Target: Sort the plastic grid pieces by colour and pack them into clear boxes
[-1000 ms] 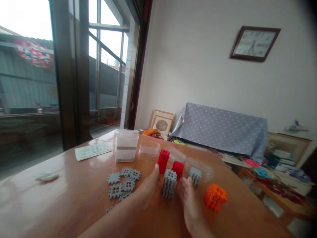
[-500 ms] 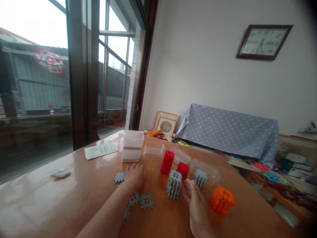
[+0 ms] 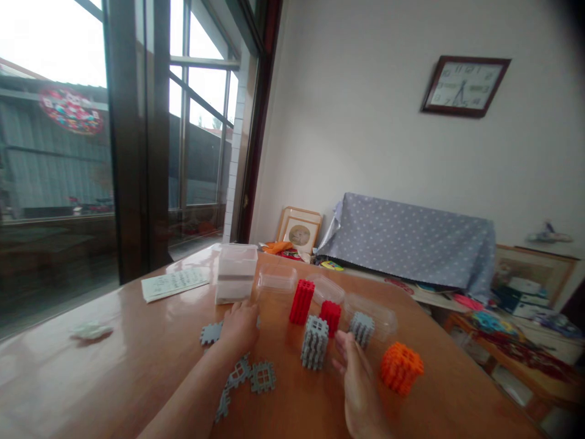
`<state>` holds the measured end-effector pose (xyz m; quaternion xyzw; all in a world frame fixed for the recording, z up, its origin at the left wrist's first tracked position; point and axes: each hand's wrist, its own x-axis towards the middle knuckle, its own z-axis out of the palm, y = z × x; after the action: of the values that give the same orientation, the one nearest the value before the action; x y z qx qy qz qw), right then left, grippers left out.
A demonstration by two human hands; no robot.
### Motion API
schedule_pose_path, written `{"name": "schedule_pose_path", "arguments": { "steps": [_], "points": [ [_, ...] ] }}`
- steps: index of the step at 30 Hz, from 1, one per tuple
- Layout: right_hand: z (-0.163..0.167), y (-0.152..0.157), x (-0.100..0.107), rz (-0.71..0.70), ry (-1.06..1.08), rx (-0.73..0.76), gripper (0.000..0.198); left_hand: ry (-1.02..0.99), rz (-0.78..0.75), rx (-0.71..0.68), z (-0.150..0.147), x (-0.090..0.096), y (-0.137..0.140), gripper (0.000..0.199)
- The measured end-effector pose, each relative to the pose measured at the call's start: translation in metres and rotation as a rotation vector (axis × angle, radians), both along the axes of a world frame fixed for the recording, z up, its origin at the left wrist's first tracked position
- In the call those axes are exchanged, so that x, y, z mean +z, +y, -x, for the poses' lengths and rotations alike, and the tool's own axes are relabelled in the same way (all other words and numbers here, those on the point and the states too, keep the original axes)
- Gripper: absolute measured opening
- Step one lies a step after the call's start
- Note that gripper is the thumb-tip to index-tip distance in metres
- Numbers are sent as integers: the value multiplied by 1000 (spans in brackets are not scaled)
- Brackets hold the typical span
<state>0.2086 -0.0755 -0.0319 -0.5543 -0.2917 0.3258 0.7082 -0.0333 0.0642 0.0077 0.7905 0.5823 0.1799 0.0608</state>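
Note:
My left hand (image 3: 240,329) is lowered over several flat grey interlocking tiles, its fingers curled down around one whose edge pokes out at the right; the fingertips are hidden. A plain grey tile (image 3: 211,333) shows left of the hand, and window-patterned grey tiles (image 3: 262,377) lie nearer me. My right hand (image 3: 356,378) is held on edge with its fingers apart and nothing in it. Just left of it stands a tall stack of grey tiles (image 3: 315,344). Behind are a shorter grey stack (image 3: 362,329), a tall red stack (image 3: 301,302) and a low red stack (image 3: 330,316).
An orange stack (image 3: 402,367) stands to the right. White-lidded clear boxes (image 3: 236,274) are piled at the back, beside clear plastic trays (image 3: 276,278). A paper with writing (image 3: 175,283) and a crumpled pale bag (image 3: 91,330) lie on the left of the wooden table (image 3: 150,353).
The view has turned a little to the right, so everything sits further left. Both hands stay at nearly the same places among the tiles and stacks.

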Motion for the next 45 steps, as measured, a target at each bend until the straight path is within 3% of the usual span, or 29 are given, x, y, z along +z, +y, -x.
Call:
{"name": "schedule_pose_path", "arguments": {
  "steps": [7,10,12,15,22,26,39,45],
  "points": [
    [0,-3,7,-24,-21,-38,55,-242,14,-19,0,8,2,19],
    [3,-6,15,-36,-108,-66,52,-736,189,-133,-11,12,-5,15],
    [7,-9,19,-51,-189,-72,52,-1091,361,-236,-20,15,-14,22],
    [13,-13,23,-95,-314,-54,51,-1287,570,-323,-32,20,-30,23],
    [17,-24,29,-157,-841,8,57,-1403,853,-416,-44,27,-54,23],
    [13,-25,33,-181,-1016,52,57,-1410,933,-432,-48,31,-63,24],
    [6,-20,38,-129,-1041,122,45,-1435,939,-423,-53,26,-64,23],
    [8,-20,41,-112,-1013,97,51,-1481,952,-446,-54,27,-66,23]
  ]
}}
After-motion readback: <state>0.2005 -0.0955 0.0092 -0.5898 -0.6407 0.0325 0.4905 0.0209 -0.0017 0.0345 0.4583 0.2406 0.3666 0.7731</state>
